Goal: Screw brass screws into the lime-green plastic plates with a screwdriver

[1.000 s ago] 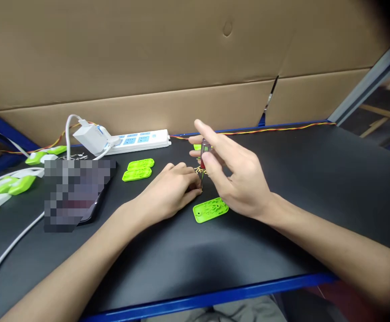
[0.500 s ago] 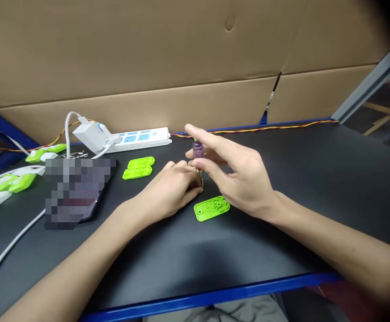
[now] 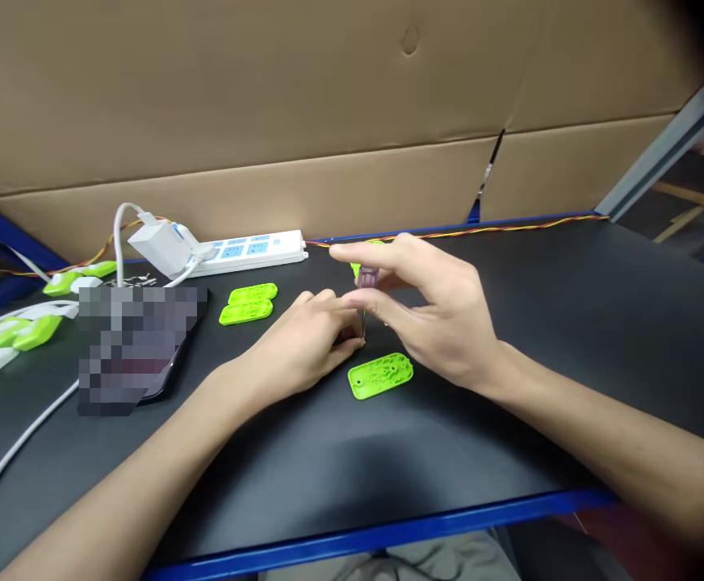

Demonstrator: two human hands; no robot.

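A screwdriver with a purple see-through handle (image 3: pixel 367 278) stands upright, its thin shaft pointing down at the table. The thumb and fingers of my right hand (image 3: pixel 437 315) close round its handle. Low on the table, my left hand (image 3: pixel 312 335) curls its fingers by the screwdriver's tip; the small piece pinched there is too hidden to name. In front of both hands lies a bright green plastic shell (image 3: pixel 380 376), its ribbed inside facing up. Another green piece (image 3: pixel 355 268) shows partly behind my right hand.
Two green shell halves (image 3: pixel 248 303) lie left of my hands. A dark device, partly blurred (image 3: pixel 173 347), is farther left. Behind stands a white power strip (image 3: pixel 255 252) with a charger (image 3: pixel 161 242). White cables (image 3: pixel 18 452) and green-white parts (image 3: pixel 37 331) occupy the left side.
The fingers of my right hand have shifted round the screwdriver handle, covering more of it, and the index finger sits lower. My left hand stays in place.
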